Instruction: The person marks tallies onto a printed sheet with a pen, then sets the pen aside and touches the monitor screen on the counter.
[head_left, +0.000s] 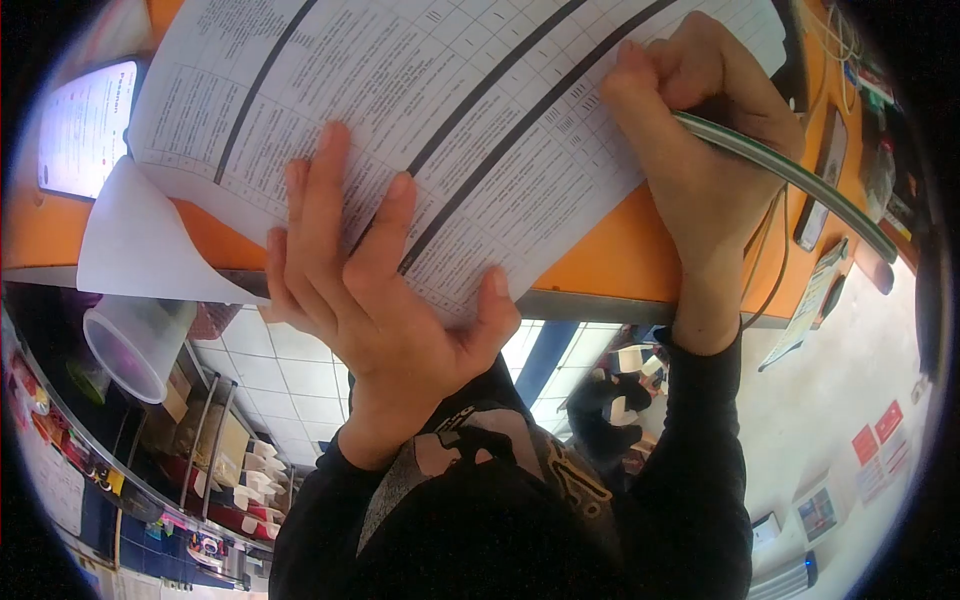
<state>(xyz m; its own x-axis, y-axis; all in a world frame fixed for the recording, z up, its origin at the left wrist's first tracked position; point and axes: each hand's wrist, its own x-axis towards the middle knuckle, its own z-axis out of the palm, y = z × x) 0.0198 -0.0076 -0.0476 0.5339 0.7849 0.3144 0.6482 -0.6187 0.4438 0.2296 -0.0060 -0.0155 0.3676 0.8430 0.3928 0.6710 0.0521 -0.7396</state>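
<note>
A printed form with table rows, thick dark bars and handwritten tally marks lies across the orange table. My left hand rests on the lower part of the sheet, its fingers spread. On the right, my right hand is closed around a green and silver pen, whose back end sticks out toward the right. The pen's tip is hidden behind my fingers, near the tally columns. One corner of the paper curls over the table edge at the left.
A lit phone lies left of the form. A translucent plastic cup is below the table edge at left. Another phone-like device and a thin cable are at right. Farther back, a person sits.
</note>
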